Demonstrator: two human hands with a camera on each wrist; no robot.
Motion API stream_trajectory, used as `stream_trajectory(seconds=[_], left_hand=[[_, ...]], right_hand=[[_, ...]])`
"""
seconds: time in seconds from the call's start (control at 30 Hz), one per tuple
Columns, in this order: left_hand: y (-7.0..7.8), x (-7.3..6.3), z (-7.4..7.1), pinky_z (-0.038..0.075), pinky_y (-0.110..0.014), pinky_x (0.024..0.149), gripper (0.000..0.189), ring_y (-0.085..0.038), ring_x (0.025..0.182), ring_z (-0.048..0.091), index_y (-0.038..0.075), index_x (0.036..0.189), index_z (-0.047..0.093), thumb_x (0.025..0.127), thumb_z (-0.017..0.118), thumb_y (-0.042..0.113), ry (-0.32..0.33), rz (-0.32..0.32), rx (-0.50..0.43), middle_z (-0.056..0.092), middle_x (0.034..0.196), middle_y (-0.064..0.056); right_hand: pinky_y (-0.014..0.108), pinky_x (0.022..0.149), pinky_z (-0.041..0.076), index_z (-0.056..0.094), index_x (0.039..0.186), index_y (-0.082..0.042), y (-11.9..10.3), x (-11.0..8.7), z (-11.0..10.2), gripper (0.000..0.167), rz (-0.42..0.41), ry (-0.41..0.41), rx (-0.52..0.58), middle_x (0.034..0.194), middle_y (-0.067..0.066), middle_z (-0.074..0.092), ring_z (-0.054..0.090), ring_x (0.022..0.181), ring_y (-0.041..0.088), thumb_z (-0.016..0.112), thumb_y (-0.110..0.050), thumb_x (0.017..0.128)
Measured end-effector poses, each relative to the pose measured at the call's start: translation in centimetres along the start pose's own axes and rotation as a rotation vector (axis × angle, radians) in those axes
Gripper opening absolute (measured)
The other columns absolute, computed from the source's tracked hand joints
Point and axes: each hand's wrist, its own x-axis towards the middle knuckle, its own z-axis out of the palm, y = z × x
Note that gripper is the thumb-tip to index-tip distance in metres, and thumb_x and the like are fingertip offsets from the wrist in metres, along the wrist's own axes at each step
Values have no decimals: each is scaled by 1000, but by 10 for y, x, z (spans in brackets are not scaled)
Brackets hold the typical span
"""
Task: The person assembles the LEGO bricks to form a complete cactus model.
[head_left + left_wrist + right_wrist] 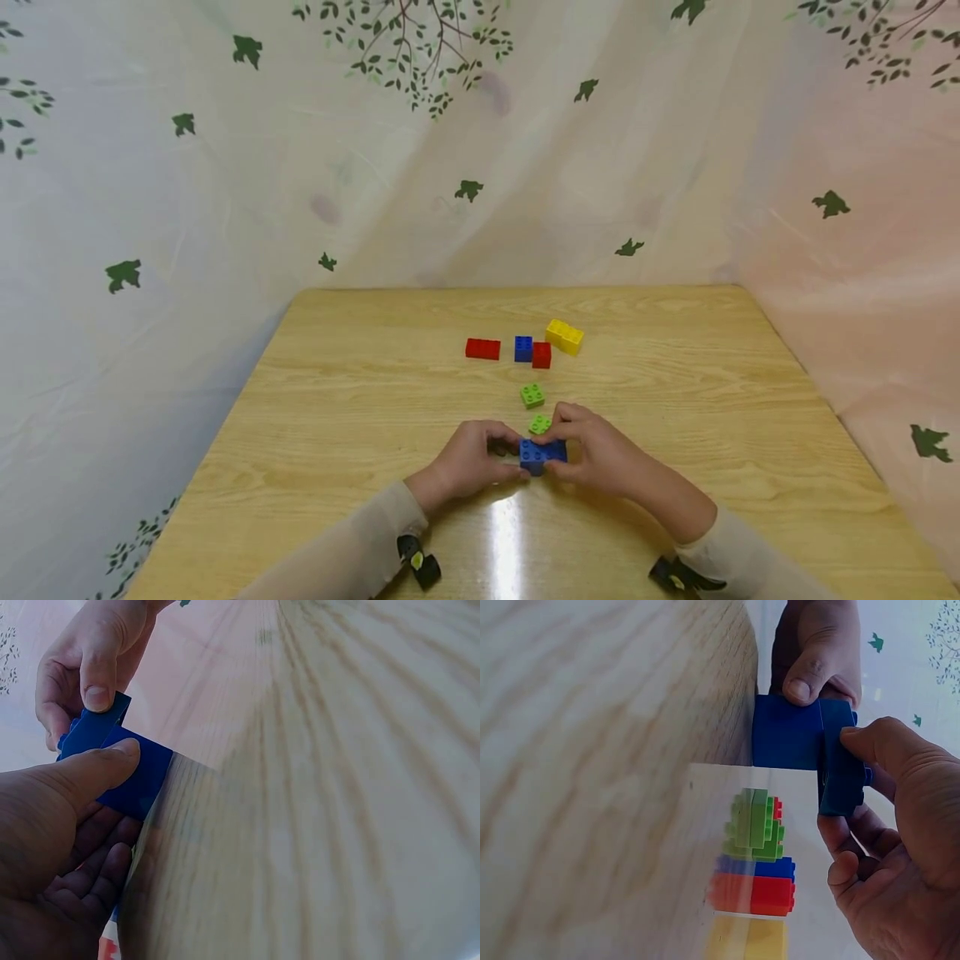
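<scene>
Low over the near part of the table, my left hand [474,458] pinches a squarish blue toy brick [786,735] that stands on the wood. Thumb and fingers of my right hand [609,454] grip a thinner, longer blue brick [841,761], which lies on top of the squarish one and overhangs it to the right. Whether the two are pressed fully together I cannot tell. Just beyond the hands sits a small green brick [539,424], partly hidden by the right fingers. Another green brick [532,395] is a little farther off.
Farther back on the wooden table [360,375] lie a long red brick [482,349], a blue brick [523,348] touching a small red brick [542,356], and yellow brickwork [564,337]. A patterned cloth [525,167] hangs behind the table and along its sides.
</scene>
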Motion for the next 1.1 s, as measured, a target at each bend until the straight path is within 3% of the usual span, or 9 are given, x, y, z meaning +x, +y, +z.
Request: stream_trajectory(seconds=[0.4,0.7,0.87,1.1], left_hand=[[-1,0,0,57,-24,86,29,-6,93,69,20,108,81,82,93,20,-8,7,2,74,100,15],[-2,0,0,57,-24,84,29,-6,93,69,19,107,81,82,93,20,6,16,3,74,100,15],[-2,-1,1,57,-24,83,29,-6,92,69,19,107,81,82,93,21,14,18,14,74,100,15],[-3,0,1,58,-24,84,30,-7,92,70,18,107,81,81,94,20,20,26,1,74,100,15]], right_hand=[[26,74,45,81,119,-21,-1,0,0,33,49,-15,-44,95,-9,51,56,92,22,88,-18,86],[37,85,55,78,122,-26,-4,2,-4,35,85,-56,-78,103,-15,58,57,96,14,87,-20,88],[39,89,55,76,126,-24,-2,3,-8,38,100,-87,-91,104,-17,59,58,98,13,85,-31,90],[41,82,56,72,132,-16,11,13,-20,41,66,-31,10,106,-2,67,63,99,19,82,-31,94]])
